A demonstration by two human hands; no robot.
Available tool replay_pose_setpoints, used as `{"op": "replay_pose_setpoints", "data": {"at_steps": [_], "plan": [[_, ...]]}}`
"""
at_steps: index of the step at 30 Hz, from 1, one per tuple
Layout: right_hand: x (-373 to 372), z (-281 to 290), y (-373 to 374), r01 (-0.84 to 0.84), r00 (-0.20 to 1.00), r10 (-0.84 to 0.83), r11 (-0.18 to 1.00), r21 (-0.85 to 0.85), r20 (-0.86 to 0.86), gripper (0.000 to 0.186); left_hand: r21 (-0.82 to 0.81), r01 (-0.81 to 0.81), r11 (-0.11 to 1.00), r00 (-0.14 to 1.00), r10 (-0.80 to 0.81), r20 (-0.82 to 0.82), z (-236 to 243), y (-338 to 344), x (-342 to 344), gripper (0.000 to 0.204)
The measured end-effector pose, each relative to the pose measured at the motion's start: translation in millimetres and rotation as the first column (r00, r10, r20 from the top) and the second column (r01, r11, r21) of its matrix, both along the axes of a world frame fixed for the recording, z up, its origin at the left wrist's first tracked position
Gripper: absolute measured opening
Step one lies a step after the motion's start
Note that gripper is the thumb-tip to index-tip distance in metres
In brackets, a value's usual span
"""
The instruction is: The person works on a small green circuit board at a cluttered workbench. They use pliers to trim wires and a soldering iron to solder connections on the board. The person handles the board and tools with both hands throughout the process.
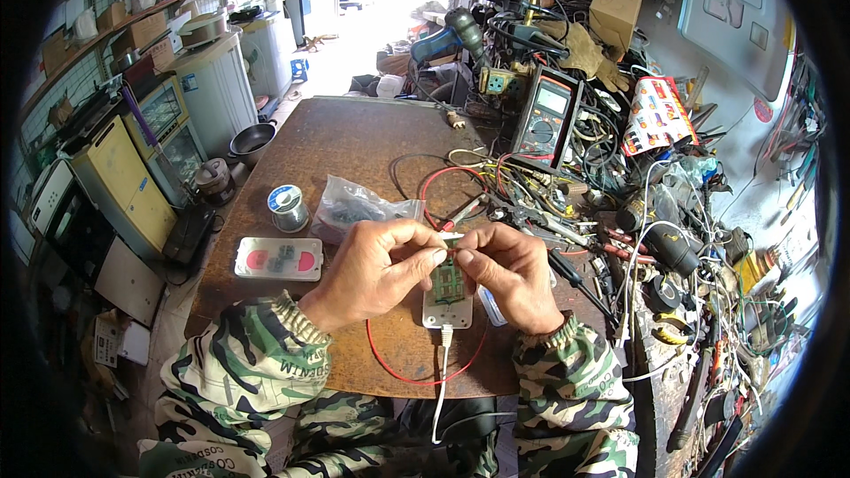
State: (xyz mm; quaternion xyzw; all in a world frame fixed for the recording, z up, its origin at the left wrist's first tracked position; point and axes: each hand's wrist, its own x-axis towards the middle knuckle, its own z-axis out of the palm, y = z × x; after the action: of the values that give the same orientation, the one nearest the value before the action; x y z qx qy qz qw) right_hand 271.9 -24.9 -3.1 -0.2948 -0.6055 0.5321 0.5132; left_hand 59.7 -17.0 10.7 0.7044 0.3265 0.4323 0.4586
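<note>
Downward fisheye view (head-high, close)

Bold dark capitals run across the camouflage left sleeve, just behind the left hand! Beyond that hand, a round printed label caps the spool; out past the right hand, the print on a multimeter and a red-and-white sheet is too small to read.

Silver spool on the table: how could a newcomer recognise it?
Find the brown table. On its left, beyond the white plastic cover and left of the clear bag, stands the spool. Unlike these neighbours, it is round, with a blue and white label on top.
</note>
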Motion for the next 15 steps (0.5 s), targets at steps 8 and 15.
{"op": "replay_pose_setpoints", "data": {"at_steps": [8, 15], "plan": [[-0.8, 1.0, 3.5, 0.149, 0.894, -0.346, 0.830, 0.537, 0.287, 0.011, 0.146, -0.050, 0.988, 0.996, 0.060, -0.067, -3.6, -0.2, -0.5, 0.008], [0.9, 4.8, 1.6, 0.086, 0.871, -0.343, 0.811, 0.578, 0.352, 0.013, 0.487, -0.029, 0.873, 0.966, 0.149, -0.210, 0.4, 4.2, -4.0, 0.007]]}}
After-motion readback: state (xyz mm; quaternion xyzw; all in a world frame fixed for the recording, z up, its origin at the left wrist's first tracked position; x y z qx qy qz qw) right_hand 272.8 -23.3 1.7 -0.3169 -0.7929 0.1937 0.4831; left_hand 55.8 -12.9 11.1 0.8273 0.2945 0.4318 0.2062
